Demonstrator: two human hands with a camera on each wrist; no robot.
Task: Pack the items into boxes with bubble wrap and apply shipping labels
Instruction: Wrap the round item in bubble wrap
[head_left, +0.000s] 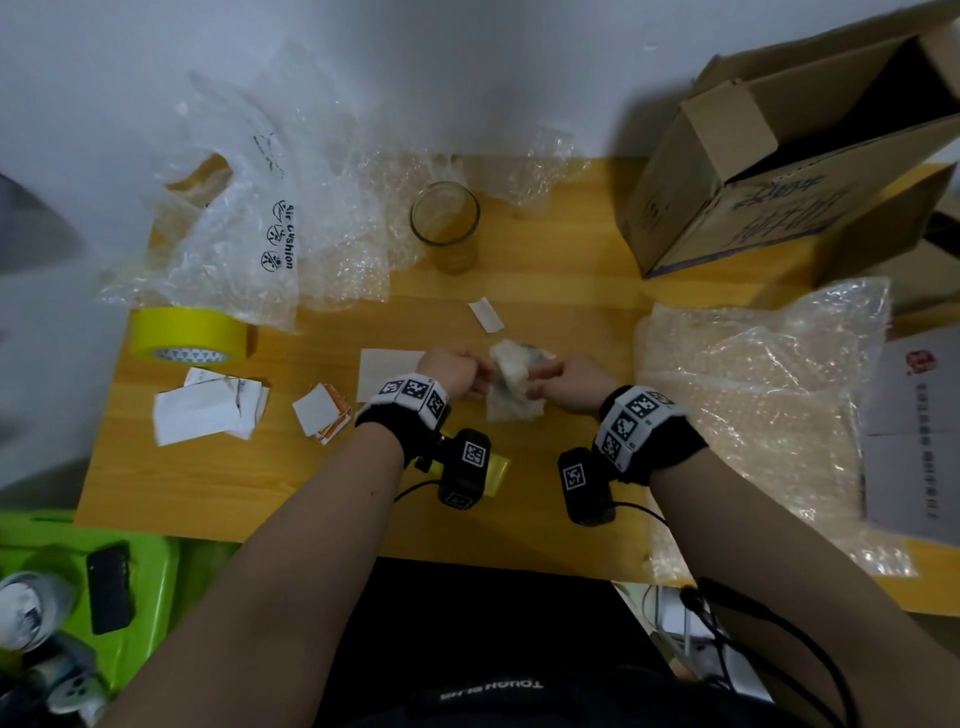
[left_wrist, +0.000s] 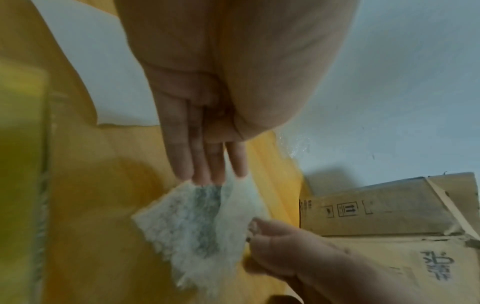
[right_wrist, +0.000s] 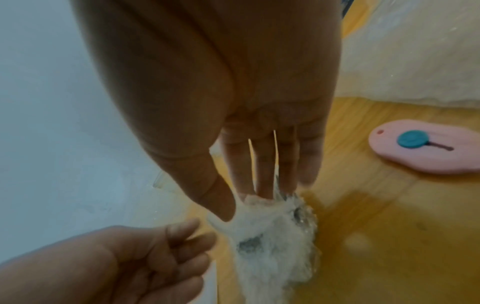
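A small item wrapped in white foam and bubble wrap (head_left: 514, 387) sits at the middle of the yellow wooden table (head_left: 545, 291); something dark shows through the wrap (left_wrist: 205, 218). My left hand (head_left: 460, 371) is at its left edge, fingers curled, pinching a thin flap (left_wrist: 235, 185). My right hand (head_left: 563, 382) pinches the wrap's upper right side between thumb and fingers (right_wrist: 259, 203). What the item inside is cannot be told. An open cardboard box (head_left: 779, 171) lies at the back right.
An empty glass (head_left: 444, 223) stands behind the hands. A yellow tape roll (head_left: 189, 332), white labels (head_left: 202, 410) and air cushion bags (head_left: 249, 208) lie left. A bubble wrap sheet (head_left: 753, 395) covers the right side. A pink cutter (right_wrist: 426, 148) lies near my right hand.
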